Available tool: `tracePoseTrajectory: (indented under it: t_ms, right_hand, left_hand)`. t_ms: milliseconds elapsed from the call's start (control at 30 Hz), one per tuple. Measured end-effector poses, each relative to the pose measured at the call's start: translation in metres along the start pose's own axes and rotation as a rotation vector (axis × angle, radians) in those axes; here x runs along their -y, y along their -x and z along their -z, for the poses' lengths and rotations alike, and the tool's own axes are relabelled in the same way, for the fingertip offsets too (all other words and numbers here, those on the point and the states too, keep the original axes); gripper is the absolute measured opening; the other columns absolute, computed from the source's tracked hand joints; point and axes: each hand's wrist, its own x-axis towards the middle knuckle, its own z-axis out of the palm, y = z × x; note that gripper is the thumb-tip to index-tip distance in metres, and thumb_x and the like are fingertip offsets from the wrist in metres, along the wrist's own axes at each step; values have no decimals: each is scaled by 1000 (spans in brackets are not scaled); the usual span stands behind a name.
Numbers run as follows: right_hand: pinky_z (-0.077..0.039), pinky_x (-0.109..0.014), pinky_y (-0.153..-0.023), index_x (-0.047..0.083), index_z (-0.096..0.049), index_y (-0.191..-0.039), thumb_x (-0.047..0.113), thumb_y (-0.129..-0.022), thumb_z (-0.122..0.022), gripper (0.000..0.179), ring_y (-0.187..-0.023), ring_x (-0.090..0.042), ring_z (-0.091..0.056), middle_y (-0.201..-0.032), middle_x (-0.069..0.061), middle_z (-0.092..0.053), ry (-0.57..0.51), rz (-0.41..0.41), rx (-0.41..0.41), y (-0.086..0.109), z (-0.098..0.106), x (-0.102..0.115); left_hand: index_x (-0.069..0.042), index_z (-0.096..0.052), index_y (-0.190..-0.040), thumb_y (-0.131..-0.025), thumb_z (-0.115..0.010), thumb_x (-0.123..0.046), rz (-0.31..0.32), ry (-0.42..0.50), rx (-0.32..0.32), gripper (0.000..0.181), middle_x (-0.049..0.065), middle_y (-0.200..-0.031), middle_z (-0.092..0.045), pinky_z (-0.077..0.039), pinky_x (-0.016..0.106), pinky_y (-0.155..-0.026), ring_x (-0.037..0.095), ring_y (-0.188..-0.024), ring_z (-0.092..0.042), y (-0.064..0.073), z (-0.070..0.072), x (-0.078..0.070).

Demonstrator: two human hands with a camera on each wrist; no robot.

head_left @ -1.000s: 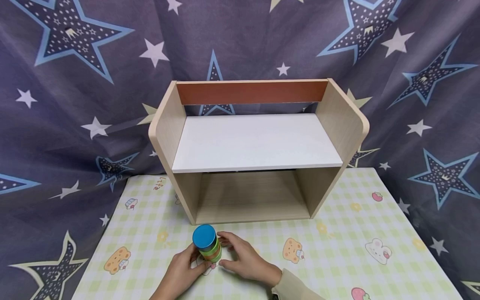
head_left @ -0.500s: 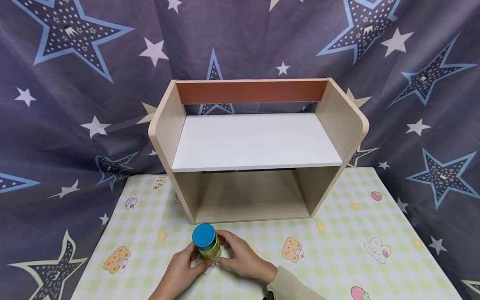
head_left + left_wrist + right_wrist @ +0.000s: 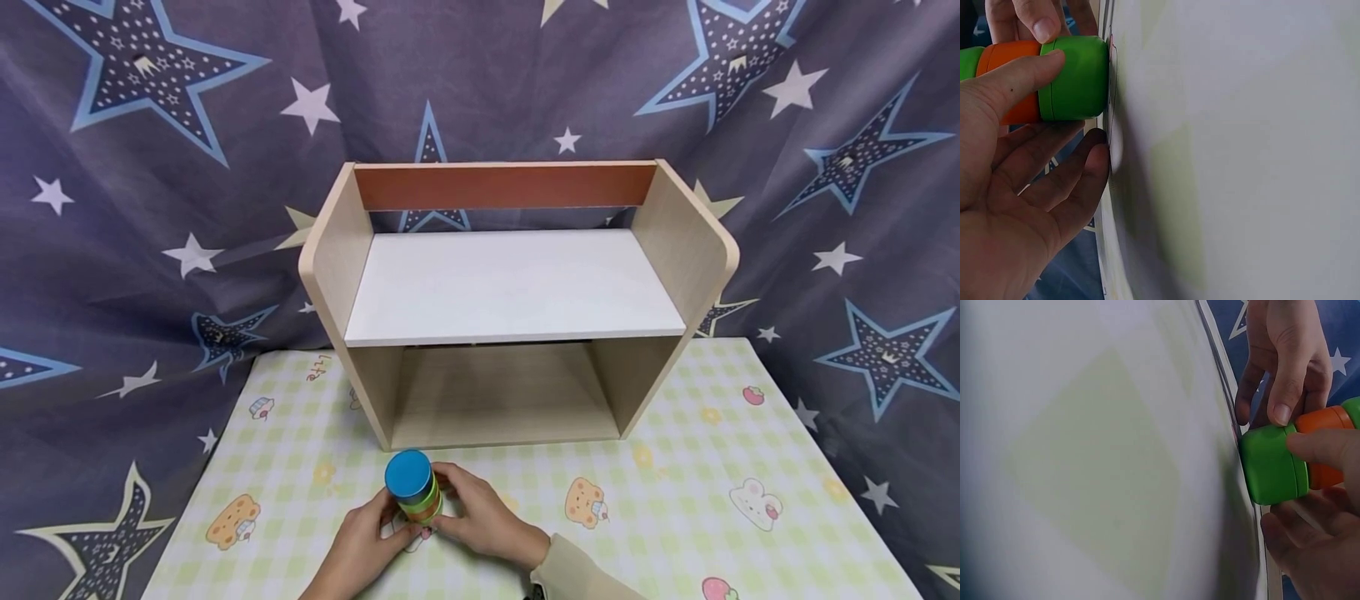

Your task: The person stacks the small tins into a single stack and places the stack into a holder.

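Note:
A small upright cylinder with a blue round top and green and orange bands stands on the checked tablecloth, just in front of the shelf's left corner. My left hand holds it from the left, its thumb lying across the orange band and green base in the left wrist view. From the other side my right hand grips it too, with its thumb against the green base in the right wrist view. The base rests at the table surface. Some fingers are hidden behind the cylinder.
A wooden two-tier shelf with a white middle board and a brown back rail stands behind my hands. The checked tablecloth extends to both sides. A star-patterned curtain hangs behind and at the sides.
My right hand has moved slightly left, closing its thumb and fingers onto the cylinder. The left hand and the cylinder have stayed almost in place.

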Motion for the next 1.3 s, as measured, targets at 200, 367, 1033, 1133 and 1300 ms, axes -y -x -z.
tracePoseTrajectory:
  t_ms: [200,367,1033,1133,1300]
  right_hand:
    - [-54,-29,-93,18,-39,-148,13,-92,-76,68,-119,-7,-55,-134,3,-57,-14,-7,-3,1,1,0]
    - [-54,-29,-93,17,-39,-148,14,-92,-76,67,-118,-7,-55,-134,3,-57,-9,-4,-10,2,2,0]
    - [-54,-31,-93,18,-41,-147,12,-89,-78,69,-118,-8,-56,-133,3,-58,-3,-37,-30,11,13,3]
    - [-54,-31,-93,17,-41,-147,10,-89,-79,70,-118,-9,-56,-133,2,-58,-1,-35,-38,13,16,3]
    - [-54,-32,-94,15,-41,-146,10,-88,-79,69,-119,-11,-56,-133,0,-58,-7,-37,-55,16,21,2]
  left_hand:
    - [-15,-63,-124,-83,-84,-26,-6,-6,9,49,12,-122,-68,-56,44,-90,30,-112,-65,0,0,-1]
    - [-14,-64,-123,-83,-84,-26,-22,-10,11,46,11,-121,-69,-57,44,-89,30,-110,-67,1,0,-3]
    - [-18,-63,-127,-83,-84,-35,-55,-58,35,52,4,-119,-70,-56,49,-87,27,-110,-66,-6,-4,-10]
    - [-18,-62,-129,-83,-83,-35,-79,-58,34,53,4,-120,-70,-55,50,-91,27,-111,-66,-8,-6,-12]
    - [-18,-61,-132,-84,-83,-35,-108,-54,36,55,5,-123,-69,-55,49,-92,26,-113,-65,-11,-8,-16]
